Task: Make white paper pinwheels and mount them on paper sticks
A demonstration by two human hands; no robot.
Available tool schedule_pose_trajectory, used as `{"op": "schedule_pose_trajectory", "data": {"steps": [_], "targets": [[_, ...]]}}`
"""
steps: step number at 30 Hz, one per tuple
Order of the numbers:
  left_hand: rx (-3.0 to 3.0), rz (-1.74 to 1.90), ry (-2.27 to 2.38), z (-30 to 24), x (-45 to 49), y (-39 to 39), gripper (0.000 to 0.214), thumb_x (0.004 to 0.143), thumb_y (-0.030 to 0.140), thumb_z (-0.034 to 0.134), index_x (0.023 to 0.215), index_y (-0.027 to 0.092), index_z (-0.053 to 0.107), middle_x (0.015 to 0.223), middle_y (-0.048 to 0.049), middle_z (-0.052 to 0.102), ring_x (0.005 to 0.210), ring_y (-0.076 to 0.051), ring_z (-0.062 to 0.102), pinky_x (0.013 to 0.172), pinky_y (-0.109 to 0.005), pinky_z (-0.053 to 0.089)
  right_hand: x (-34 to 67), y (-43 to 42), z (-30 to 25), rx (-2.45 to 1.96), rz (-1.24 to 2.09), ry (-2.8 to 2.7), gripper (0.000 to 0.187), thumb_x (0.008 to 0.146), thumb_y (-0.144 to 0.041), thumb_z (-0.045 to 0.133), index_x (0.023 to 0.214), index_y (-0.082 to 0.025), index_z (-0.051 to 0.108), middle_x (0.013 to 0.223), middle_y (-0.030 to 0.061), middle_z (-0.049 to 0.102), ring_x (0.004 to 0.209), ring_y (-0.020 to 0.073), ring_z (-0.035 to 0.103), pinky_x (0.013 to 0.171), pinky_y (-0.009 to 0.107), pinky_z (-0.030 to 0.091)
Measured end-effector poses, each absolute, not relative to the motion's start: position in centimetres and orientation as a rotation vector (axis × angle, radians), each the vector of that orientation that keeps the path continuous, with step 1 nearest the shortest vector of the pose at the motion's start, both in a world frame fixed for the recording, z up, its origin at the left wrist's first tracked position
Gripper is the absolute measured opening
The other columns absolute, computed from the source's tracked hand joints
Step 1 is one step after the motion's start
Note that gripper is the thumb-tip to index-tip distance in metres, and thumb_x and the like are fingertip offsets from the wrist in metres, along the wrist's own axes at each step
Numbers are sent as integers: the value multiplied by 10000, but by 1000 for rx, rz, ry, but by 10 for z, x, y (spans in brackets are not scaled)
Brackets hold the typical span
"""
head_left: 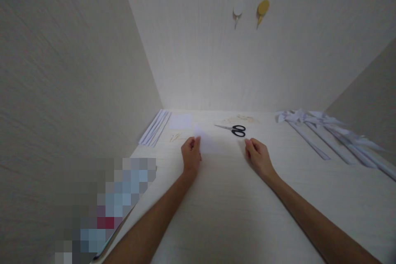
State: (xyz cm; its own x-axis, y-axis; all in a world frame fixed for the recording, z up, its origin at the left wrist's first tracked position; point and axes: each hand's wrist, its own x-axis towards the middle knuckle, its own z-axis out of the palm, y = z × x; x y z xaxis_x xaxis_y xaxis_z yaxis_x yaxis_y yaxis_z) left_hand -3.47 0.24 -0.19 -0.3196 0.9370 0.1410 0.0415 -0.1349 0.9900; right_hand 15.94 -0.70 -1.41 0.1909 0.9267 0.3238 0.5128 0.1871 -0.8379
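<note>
A white sheet of paper (pixel 213 142) lies on the pale desk (pixel 235 206) in front of me. My left hand (pixel 191 154) pinches the sheet's left edge with curled fingers. My right hand (pixel 258 156) rests at the sheet's right corner, fingers curled onto the desk; whether it grips the paper is not clear. Black-handled scissors (pixel 233 129) lie just beyond the sheet, blades pointing left.
Folded white paper strips (pixel 154 128) lie at the far left by the wall. A pile of long white strips (pixel 334 136) spreads at the right. Another small white sheet (pixel 181 121) lies at the back. Two hooks (pixel 262 10) hang on the rear wall. A blurred object (pixel 105 210) sits at lower left.
</note>
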Motion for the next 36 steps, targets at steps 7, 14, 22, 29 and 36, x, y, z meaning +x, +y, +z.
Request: {"op": "schedule_pose_trajectory", "data": {"steps": [7,14,22,29,36], "targets": [[1223,1326,1274,4,-30,-6,252,527,322,685,586,138,523,485,47,481,348,-49,389,283,-161,282,172,51,-20,-1678,151,-1437,232,725,-233,447,863,-112,588,925,114,535,748,182,500,745,322,391],[1101,1193,1093,5,-32,-6,197,514,247,702,632,124,604,538,8,577,456,-78,491,448,-195,377,169,59,-22,-1845,156,-1508,227,726,-283,483,846,-159,629,928,85,517,805,196,524,731,311,403],[971,1386,933,-10,-34,9,179,589,264,646,655,126,555,567,27,536,523,-64,488,527,-184,383,169,56,-16,-1954,201,-1595,231,736,-332,520,841,-141,597,947,92,456,799,188,537,675,286,420],[1102,1405,1162,-9,-24,19,202,688,286,541,820,160,454,579,40,491,434,-72,476,397,-177,357,171,42,-4,-1873,320,-1818,102,749,-227,547,785,-131,540,974,113,474,811,190,549,721,283,391],[1134,1425,1277,-1,-13,20,347,652,260,588,914,210,366,579,77,447,420,-86,488,373,-185,381,172,19,-2,-1713,633,-1581,150,744,-248,543,658,-154,464,746,72,523,642,146,509,541,248,356]]}}
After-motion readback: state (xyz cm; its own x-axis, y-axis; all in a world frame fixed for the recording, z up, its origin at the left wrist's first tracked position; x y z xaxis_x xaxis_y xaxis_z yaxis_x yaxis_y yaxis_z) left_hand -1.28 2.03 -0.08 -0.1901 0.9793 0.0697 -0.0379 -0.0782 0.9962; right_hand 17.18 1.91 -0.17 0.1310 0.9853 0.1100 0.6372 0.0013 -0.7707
